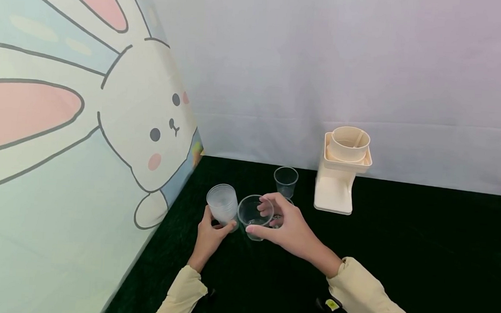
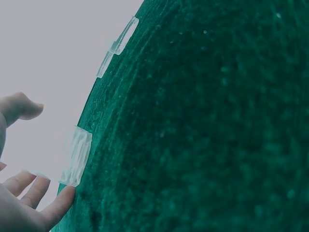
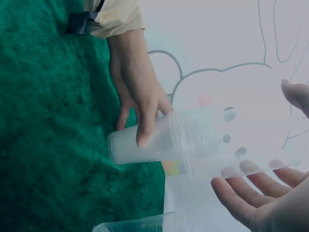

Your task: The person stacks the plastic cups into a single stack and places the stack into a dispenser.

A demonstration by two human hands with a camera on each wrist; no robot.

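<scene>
Left hand (image 1: 208, 234) clamped round cup stack (image 1: 222, 203); right hand (image 1: 288, 228) pinches one clear cup (image 1: 253, 215), just separated. Another cup (image 1: 285, 180) stands by the machine (image 1: 342, 169).

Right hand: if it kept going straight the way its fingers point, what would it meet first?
Probably the stack of cups that the left hand grips; the right hand, holding a single clear cup, points left toward it. Depth is unclear, so they may already touch.
</scene>
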